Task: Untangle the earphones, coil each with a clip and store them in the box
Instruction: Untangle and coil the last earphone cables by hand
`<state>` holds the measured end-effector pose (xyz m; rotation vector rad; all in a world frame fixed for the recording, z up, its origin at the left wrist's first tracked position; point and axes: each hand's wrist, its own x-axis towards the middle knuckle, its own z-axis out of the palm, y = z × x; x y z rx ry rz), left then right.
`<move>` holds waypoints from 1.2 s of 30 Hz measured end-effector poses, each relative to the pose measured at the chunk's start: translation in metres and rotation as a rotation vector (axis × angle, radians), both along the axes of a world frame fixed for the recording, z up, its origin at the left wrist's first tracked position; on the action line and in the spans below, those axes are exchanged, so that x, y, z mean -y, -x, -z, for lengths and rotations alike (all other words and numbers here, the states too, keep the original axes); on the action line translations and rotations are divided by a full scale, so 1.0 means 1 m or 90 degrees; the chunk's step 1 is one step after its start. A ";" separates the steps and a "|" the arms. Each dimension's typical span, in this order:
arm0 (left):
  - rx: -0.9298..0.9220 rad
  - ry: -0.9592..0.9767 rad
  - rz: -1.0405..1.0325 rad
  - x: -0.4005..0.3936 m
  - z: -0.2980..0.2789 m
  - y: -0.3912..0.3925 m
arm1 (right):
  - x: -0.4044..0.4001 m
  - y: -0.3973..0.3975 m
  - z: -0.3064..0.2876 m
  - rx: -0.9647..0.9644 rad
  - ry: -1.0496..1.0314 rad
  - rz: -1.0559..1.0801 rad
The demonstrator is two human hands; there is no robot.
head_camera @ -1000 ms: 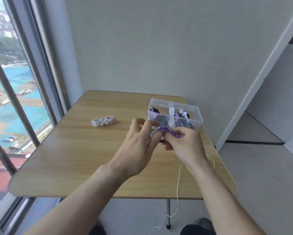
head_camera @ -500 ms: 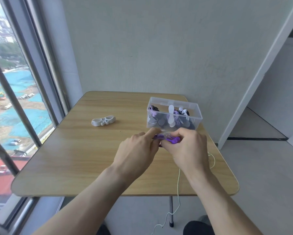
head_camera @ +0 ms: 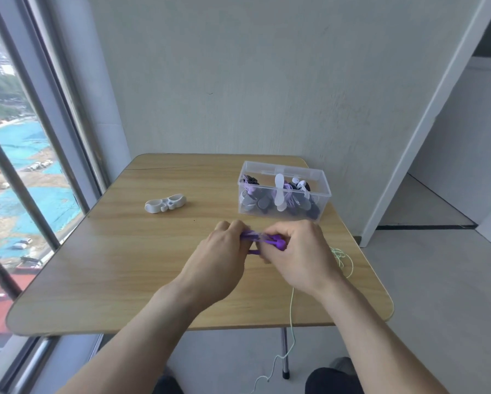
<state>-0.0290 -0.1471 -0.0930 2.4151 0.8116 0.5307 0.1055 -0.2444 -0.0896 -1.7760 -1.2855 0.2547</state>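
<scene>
Both hands meet over the middle of the wooden table (head_camera: pixel 124 268). My left hand (head_camera: pixel 218 263) and my right hand (head_camera: pixel 298 257) pinch the two ends of a purple clip (head_camera: pixel 264 239) held between them just above the tabletop. A pale green earphone cable (head_camera: pixel 342 258) lies bunched to the right of my right hand and hangs off the table's front edge toward the floor. A clear plastic box (head_camera: pixel 284 191) stands behind the hands, holding several coiled earphones and clips. A white clip (head_camera: pixel 165 203) lies on the table at the left.
A grey wall stands directly behind the table. A large window with dark bars runs along the left side. The table's front edge is close to my forearms, and a metal table leg (head_camera: pixel 285 354) shows below it.
Both hands have moved down and toward me, away from the box. The purple clip now shows stretched out between the fingers.
</scene>
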 end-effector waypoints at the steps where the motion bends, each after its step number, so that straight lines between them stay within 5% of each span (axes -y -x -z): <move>1: -0.013 0.021 0.020 -0.003 -0.001 0.003 | 0.001 -0.003 0.001 -0.024 0.006 -0.024; 15: 0.048 0.195 0.083 -0.008 -0.012 0.022 | -0.006 -0.009 0.007 -0.376 0.010 -0.185; 28: 0.132 0.237 -0.008 -0.003 -0.006 0.013 | -0.008 -0.006 0.002 -0.131 0.096 -0.122; 36: 0.258 0.370 -0.095 0.006 -0.013 0.007 | -0.013 0.002 0.003 -0.005 -0.032 -0.028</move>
